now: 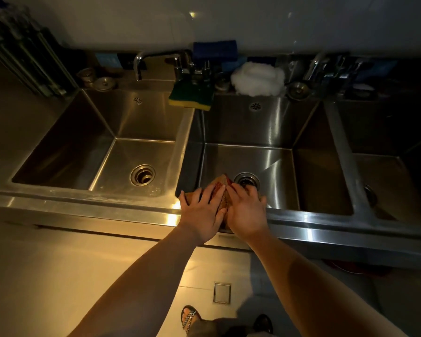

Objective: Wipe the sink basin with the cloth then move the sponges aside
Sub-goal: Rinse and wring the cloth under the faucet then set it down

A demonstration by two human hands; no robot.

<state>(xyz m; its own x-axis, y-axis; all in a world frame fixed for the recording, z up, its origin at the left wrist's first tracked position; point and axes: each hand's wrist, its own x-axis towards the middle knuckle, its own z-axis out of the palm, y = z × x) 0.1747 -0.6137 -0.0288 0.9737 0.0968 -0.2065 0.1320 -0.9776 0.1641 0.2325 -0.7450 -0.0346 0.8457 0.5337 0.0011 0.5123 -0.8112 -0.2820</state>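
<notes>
A brown-and-red cloth (221, 188) lies against the near wall of the middle sink basin (272, 164), just left of its drain (246, 180). My left hand (202, 211) and my right hand (247, 210) both press flat on the cloth, fingers spread, side by side. A green-and-yellow sponge (190, 96) sits on the back ledge between the left and middle basins. Behind the tap, a blue sponge (214, 51) rests by the wall. A white scrubbing puff (257, 78) lies on the ledge behind the middle basin.
The left basin (102, 152) with its open drain (142, 178) and a darker right basin (384, 181) flank the middle one. Taps (156, 62) and loose drain plugs (104, 83) line the back ledge. A dish rack (22, 52) stands far left. The steel front rim (83, 205) runs across.
</notes>
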